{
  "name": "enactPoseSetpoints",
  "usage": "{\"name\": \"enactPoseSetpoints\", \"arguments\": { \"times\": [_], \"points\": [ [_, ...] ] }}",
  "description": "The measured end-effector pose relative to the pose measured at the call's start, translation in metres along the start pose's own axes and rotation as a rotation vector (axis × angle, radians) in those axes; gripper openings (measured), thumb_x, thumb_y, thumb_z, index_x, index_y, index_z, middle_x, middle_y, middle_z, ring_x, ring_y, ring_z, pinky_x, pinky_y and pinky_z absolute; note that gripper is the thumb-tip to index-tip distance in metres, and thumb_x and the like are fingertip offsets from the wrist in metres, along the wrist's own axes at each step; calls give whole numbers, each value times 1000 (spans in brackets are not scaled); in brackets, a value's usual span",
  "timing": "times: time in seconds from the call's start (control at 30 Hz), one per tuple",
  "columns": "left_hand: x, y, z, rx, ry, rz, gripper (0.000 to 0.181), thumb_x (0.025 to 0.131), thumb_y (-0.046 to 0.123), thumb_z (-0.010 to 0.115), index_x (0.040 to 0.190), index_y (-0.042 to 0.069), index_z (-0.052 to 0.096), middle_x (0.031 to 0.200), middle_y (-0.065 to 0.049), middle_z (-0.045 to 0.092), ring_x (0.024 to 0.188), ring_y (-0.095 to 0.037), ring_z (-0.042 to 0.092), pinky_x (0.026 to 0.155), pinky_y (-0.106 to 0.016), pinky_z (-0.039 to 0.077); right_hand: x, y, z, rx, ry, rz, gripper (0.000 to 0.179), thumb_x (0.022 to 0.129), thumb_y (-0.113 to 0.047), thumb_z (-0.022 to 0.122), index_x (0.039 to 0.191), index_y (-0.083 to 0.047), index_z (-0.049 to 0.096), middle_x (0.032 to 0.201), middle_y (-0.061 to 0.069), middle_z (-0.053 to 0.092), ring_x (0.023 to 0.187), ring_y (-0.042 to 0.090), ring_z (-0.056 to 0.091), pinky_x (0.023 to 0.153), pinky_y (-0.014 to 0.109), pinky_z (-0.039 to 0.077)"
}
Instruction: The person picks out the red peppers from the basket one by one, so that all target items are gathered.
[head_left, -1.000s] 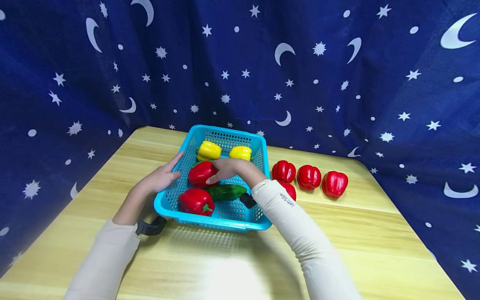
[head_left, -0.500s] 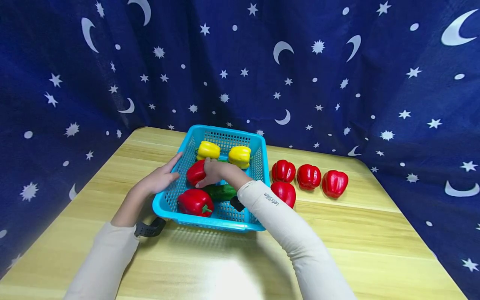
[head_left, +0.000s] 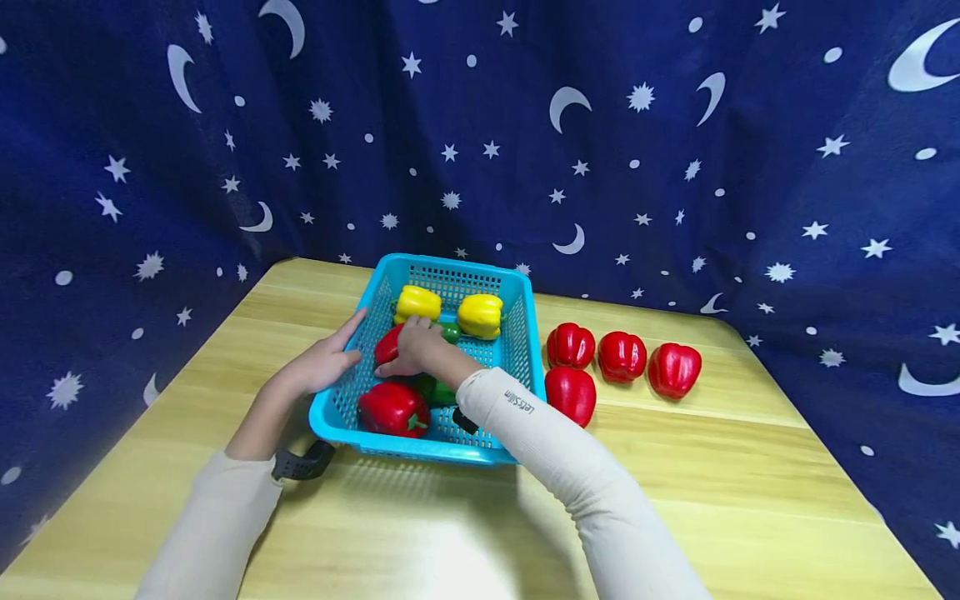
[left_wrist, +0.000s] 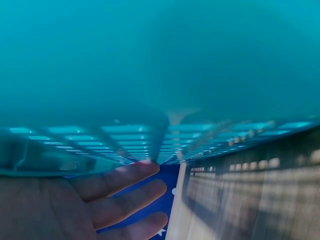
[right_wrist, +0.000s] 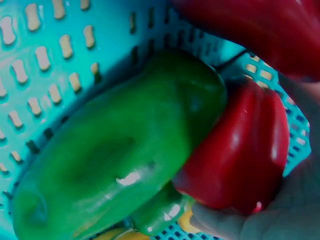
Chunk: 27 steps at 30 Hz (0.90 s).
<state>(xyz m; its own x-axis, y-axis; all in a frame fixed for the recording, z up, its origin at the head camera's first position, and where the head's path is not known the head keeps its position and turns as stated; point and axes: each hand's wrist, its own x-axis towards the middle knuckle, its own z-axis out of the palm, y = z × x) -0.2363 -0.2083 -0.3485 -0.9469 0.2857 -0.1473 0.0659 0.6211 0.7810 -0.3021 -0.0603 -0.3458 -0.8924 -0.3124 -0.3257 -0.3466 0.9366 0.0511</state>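
A blue plastic basket (head_left: 427,450) holds red, yellow and green vegetables. Inside it, my right hand (head_left: 422,348) grips a red bell pepper (head_left: 386,347) near the left wall; in the right wrist view, fingers curl along this red pepper (right_wrist: 235,150). A second red bell pepper (head_left: 392,408) lies nearer the front. Beside them is a long green pepper (right_wrist: 115,150), partly hidden by my right arm in the head view, and another green pepper (head_left: 450,332) shows behind. My left hand (head_left: 318,367) rests against the basket's left rim, fingers straight along the outer wall.
Two yellow bell peppers, a left one (head_left: 417,305) and a right one (head_left: 480,317), sit at the basket's back. Several red bell peppers (head_left: 621,357) lie on the wooden table (head_left: 720,483) right of the basket. A dark blue star-patterned cloth (head_left: 480,183) hangs behind.
My right hand has moved left and slightly down with the red bell pepper, toward the basket's left wall. The green pepper behind shows more. My left hand stays at the rim.
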Motion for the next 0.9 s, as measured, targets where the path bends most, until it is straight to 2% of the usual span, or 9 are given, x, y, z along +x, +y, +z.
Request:
{"name": "enactPoseSetpoints", "arguments": {
  "times": [0.2,0.23,0.5,0.77,0.9],
  "points": [
    [-1,-1,1,16,-3,11,67,93,11,32,147,13,-8,148,-29,12,120,-52,40,88,-55,46,1,-4,8,85,67,40,110,68,-69,60,143,-2,16,137,15,35,123,29,38,97,33,45],
    [-1,-2,1,13,-3,13,67,93,11,32,147,13,-8,148,-29,12,120,-52,40,88,-55,46,-5,-5,6,95,70,52,109,69,-67,60,143,-3,14,138,15,34,124,29,38,97,32,45],
    [-2,-7,4,-16,-2,18,67,93,10,31,147,14,-8,148,-29,12,122,-52,37,87,-55,46,-6,-8,15,99,173,57,111,64,-69,63,143,-4,19,132,15,39,118,28,44,93,31,48],
    [1,-7,3,-42,-12,15,67,92,9,30,147,15,-8,148,-29,12,121,-52,38,85,-54,48,-2,-8,15,66,213,85,101,64,-68,64,136,-5,29,121,13,46,106,24,49,85,30,52],
    [1,-5,1,-34,-15,11,68,92,10,31,147,15,-9,148,-29,13,120,-51,39,86,-54,48,-1,-7,11,69,201,78,96,66,-66,64,133,-6,31,119,12,46,106,24,48,83,30,52]
  ]
}}
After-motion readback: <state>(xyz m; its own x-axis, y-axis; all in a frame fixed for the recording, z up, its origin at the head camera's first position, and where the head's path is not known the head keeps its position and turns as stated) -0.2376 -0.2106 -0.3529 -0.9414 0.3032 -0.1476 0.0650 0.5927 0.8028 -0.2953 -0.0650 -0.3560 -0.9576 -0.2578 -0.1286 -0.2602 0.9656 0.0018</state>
